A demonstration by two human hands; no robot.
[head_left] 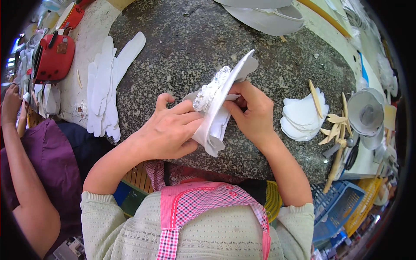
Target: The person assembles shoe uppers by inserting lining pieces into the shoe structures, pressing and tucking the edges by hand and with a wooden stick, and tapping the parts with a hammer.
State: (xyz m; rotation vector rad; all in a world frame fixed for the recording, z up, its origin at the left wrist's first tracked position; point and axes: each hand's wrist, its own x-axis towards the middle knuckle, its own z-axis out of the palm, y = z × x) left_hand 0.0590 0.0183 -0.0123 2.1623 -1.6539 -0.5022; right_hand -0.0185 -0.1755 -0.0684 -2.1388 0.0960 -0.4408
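Over the near middle of the dark speckled stone slab [173,52], I hold a white shoe upper [213,110], or a similar soft curved piece, with shiny lacy trim on its left side. It stands tilted on edge. My left hand [171,130] grips the lower left side, its forefinger by the trim and its thumb low near the edge. On the other side, my right hand [253,112] pinches the piece between thumb and fingers. The right fingertips are partly hidden by a fold. To the right lies a stack of white rounded pieces [299,121].
Long white sole-shaped pieces [103,93] lie left. Pale pointed sticks [336,125], a hammer [336,167] and grey bowls [366,112] are at right. A blue basket [336,208] stands below. White curved pieces [264,17] lie far back. Left are a red container [56,58] and a co-worker's arm [30,186].
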